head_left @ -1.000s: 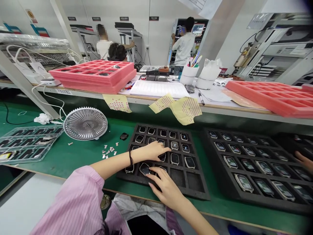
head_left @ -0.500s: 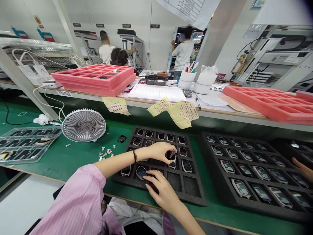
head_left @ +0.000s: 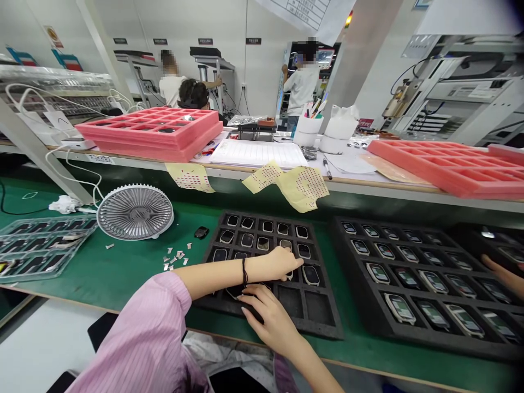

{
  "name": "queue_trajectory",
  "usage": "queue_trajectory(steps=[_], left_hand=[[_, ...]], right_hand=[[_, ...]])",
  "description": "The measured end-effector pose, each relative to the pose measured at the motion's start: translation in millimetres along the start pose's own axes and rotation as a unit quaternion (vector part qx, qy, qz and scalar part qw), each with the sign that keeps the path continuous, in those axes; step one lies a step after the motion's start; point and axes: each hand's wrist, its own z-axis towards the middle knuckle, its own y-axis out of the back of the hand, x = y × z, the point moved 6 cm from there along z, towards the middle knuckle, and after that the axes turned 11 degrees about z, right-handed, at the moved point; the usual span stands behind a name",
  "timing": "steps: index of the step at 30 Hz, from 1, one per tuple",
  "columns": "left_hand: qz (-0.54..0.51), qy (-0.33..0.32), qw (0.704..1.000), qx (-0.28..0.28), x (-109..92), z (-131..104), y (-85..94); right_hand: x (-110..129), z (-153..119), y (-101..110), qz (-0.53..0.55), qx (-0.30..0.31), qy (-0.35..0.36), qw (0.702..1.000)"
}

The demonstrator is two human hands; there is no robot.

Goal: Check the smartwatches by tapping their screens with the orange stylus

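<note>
My left hand (head_left: 278, 264) reaches across from the left, over the middle of a black foam tray (head_left: 335, 327). Its fingers are curled closed beside a watch (head_left: 290, 275) in a slot, and whatever they hold is hidden from me. My right hand (head_left: 272, 319) lies lower, over the tray's front row, with fingers stretched out and slightly apart. Under its fingertips is a dark slot whose contents I cannot make out. Square watches fill many slots, such as one watch (head_left: 311, 275) to the right of my left hand. Two front-right slots (head_left: 318, 308) hold nothing.
A second foam tray (head_left: 380, 322) of watches stands right, with another person's hand (head_left: 501, 275) beyond it. Left are a white fan (head_left: 136, 212), small scraps (head_left: 179, 255), a loose dark watch (head_left: 201, 232) and a clear tray (head_left: 49, 248). Pink foam trays (head_left: 155, 144) sit on the shelf.
My left hand has turned over and its fingers have closed from a wide pinch, its wrist moving right. My right hand has hardly moved. The whole view has shifted slightly.
</note>
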Motion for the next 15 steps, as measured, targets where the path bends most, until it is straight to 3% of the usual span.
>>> queue_trajectory(steps=[6,10,13,15], left_hand=[[-0.17,0.069,0.983,0.013,23.8,-6.8,2.0],[-0.288,0.108,0.951,-0.031,35.3,-3.0,21.0],[-0.293,0.115,0.947,-0.058,26.9,11.5,37.6],[-0.252,0.108,0.961,-0.045,13.2,24.2,41.8]], right_hand=[[0.7,-1.0,1.1,0.007,-0.015,0.015,1.0],[2.6,-0.3,2.8,0.015,-0.019,0.015,1.0],[3.9,0.7,3.9,0.012,-0.02,0.013,1.0],[4.3,0.8,4.1,0.009,-0.02,0.01,1.0]])
